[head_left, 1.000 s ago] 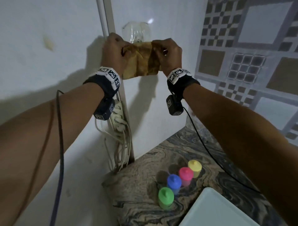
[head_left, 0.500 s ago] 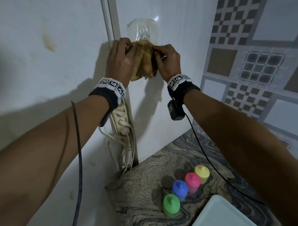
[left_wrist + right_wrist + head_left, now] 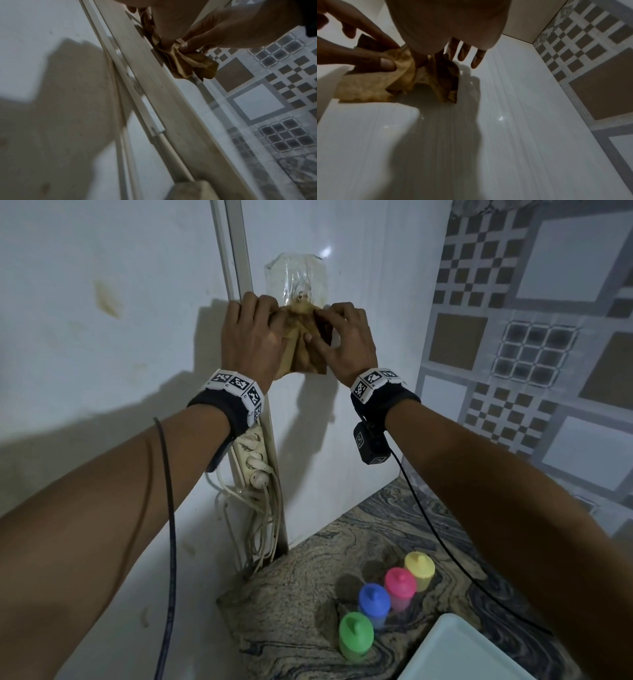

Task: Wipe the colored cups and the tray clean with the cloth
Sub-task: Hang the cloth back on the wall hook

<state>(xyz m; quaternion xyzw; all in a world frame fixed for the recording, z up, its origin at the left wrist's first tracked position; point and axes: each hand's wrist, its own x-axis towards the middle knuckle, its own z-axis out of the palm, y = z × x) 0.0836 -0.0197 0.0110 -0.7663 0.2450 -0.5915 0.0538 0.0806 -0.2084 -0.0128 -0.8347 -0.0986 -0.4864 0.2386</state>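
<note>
A yellow-brown cloth (image 3: pixel 305 347) hangs bunched against the white wall just under a small hook (image 3: pixel 301 299) on a clear adhesive plate. My left hand (image 3: pixel 267 320) grips its left side, and the right wrist view shows that thumb pinching the cloth (image 3: pixel 376 83). My right hand (image 3: pixel 323 328) pinches the right side between thumb and forefinger, its other fingers (image 3: pixel 464 54) straight. Down on the marbled counter stand the green cup (image 3: pixel 355 635), blue cup (image 3: pixel 374 604), pink cup (image 3: pixel 399 587) and yellow cup (image 3: pixel 419 570) in a diagonal row. The white tray (image 3: pixel 459 652) lies beside them at the lower right.
A power strip (image 3: pixel 255 460) with plugs and dangling white cables is fixed to the vertical trim below my left wrist. A patterned tile wall (image 3: pixel 534 354) closes the right side. The counter edge (image 3: pixel 233 604) ends near the cables.
The cloth was stretched flat between my two hands in front of the wall. My hands have since come together and gathered it into a bunch right under the hook.
</note>
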